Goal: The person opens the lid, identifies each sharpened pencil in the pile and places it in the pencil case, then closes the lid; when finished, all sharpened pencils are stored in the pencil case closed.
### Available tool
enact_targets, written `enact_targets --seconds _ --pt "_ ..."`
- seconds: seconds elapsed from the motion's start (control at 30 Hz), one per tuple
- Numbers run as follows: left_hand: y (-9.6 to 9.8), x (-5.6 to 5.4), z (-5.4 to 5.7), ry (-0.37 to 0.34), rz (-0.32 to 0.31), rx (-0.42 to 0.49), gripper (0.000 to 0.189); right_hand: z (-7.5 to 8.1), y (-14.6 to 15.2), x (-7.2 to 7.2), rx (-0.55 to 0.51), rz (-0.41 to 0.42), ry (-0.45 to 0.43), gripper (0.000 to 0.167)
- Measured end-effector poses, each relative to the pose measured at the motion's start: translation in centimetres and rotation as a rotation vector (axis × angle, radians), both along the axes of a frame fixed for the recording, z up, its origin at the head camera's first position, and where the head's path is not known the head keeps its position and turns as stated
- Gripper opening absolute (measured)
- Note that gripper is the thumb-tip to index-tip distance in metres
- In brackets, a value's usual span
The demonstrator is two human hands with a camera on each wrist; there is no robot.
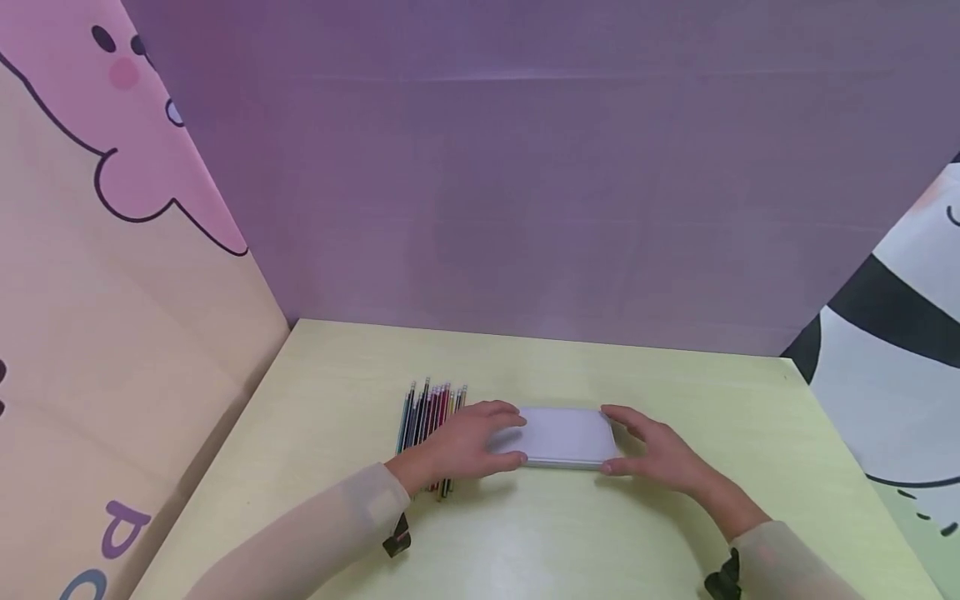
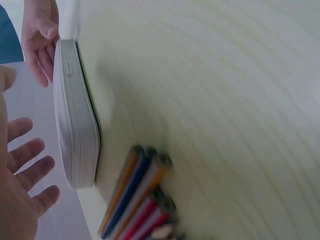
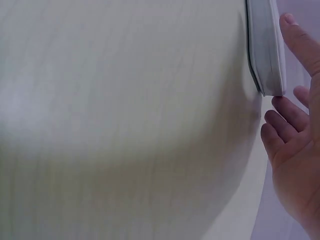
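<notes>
A flat white case (image 1: pixel 566 435) with rounded corners lies on the table between both hands. In the left wrist view, its pale side (image 2: pixel 77 115) shows a small clasp. My left hand (image 1: pixel 480 439) is at the case's left end, thumb and fingers spread apart. Opposite it, my right hand (image 1: pixel 660 454) has the thumb by the near right corner and the index finger by the far one. Fingertips of that hand (image 3: pixel 300 145) are right at the case's end in the right wrist view. Several colored pencils (image 1: pixel 420 417) lie side by side, partly hidden by the left hand and forearm.
The pale yellow table (image 1: pixel 570 542) reaches back to a purple wall panel (image 1: pixel 540 208). A pink cartoon panel (image 1: pixel 150 292) stands along the left, and a black-and-white patterned one (image 1: pixel 885 400) along the right.
</notes>
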State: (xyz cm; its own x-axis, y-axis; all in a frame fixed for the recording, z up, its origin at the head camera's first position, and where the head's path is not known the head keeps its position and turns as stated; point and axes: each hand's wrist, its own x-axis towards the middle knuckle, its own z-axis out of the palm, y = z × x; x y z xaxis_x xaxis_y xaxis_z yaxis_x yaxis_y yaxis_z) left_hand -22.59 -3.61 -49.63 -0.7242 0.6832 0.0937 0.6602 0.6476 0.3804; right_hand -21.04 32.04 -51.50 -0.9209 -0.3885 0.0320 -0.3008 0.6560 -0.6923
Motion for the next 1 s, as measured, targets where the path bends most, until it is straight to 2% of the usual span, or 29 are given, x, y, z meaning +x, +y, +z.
enact_targets --seconds 0.1,0.3,0.5,0.63,0.77,1.0 --pt "0.7 0.2 -0.1 -0.005 -0.022 0.016 0.052 -0.4 -0.1 -0.1 0.028 -0.011 0.017 0.096" --pt "1.8 0.3 -0.2 0.031 -0.071 0.015 0.04 -1.1 -0.5 -0.1 0.081 -0.04 0.063 0.1" --pt "2.3 0.1 -0.6 0.055 -0.084 0.007 0.036 -1.4 -0.6 0.2 0.106 -0.078 0.049 0.101" --pt "2.3 0.1 -0.5 0.073 -0.093 0.017 0.035 -1.3 -0.6 0.3 0.108 -0.087 0.06 0.099" --pt "2.4 0.1 -0.2 0.092 -0.102 0.015 0.035 -1.1 -0.8 0.4 0.065 -0.079 0.079 0.095" --pt "2.9 0.0 0.5 0.094 -0.079 0.01 0.034 -0.8 -1.3 0.5 -0.12 -0.091 -0.006 0.09"
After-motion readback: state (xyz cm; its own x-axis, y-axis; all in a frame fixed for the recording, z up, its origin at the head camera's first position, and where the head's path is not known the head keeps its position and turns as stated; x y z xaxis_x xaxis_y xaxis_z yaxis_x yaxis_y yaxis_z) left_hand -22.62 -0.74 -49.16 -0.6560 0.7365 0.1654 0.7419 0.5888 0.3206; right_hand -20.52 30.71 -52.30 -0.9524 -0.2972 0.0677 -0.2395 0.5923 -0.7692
